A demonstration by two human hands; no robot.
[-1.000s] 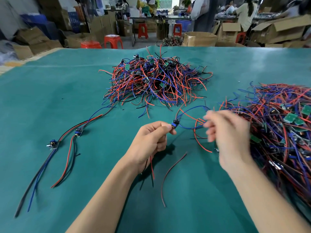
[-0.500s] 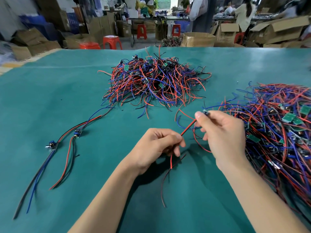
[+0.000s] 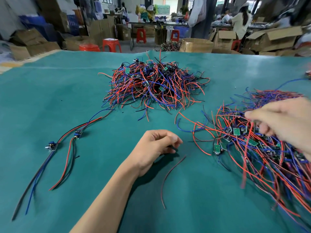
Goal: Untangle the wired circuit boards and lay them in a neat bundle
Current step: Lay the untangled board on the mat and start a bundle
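My left hand (image 3: 156, 148) rests on the green table (image 3: 67, 91) in the middle, fingers loosely curled, with nothing visible in it. A loose dark red wire (image 3: 169, 177) lies just to its right. My right hand (image 3: 282, 121), blurred, hovers over the right tangle of wired boards (image 3: 269, 165) and pinches a red wire (image 3: 246, 148) that hangs down from its fingertips. A second tangled pile (image 3: 154, 86) sits further back in the middle. Two straightened wired boards (image 3: 78, 133) (image 3: 51, 146) lie side by side at the left, wires trailing towards me.
Beyond the table's far edge stand cardboard boxes (image 3: 196, 45), red stools (image 3: 111, 45) and people at workbenches. Bare green cloth stretches across the left and the near middle of the table.
My right hand has swung right to the right pile, taking a red wire with it. My left hand has let go of its wire, which now lies on the table.
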